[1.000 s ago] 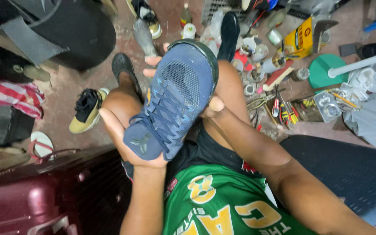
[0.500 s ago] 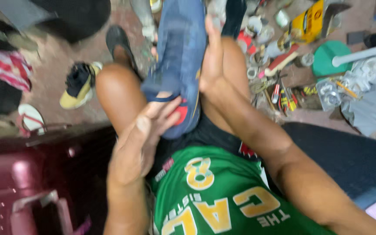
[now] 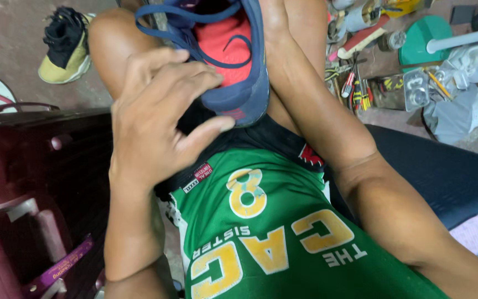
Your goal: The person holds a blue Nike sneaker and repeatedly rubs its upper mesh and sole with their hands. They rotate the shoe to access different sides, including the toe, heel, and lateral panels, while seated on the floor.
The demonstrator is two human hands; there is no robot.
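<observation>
Your right hand [image 3: 275,22] clamps the blue shoe [image 3: 233,61]; your left hand [image 3: 161,111], fingers apart, only touches its heel, so it may slip toward the tools [image 3: 355,88].

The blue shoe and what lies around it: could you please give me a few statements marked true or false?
1. The blue shoe has a red lining. True.
2. The left hand touches the shoe's heel end. True.
3. The right hand lies flat on the floor. False: it is up against the shoe's side.
4. A black and yellow shoe lies on the floor at upper left. True.
5. The shirt is red. False: it is green with yellow lettering.
6. The screwdrivers lie on the person's lap. False: they lie on the floor to the right.
</observation>
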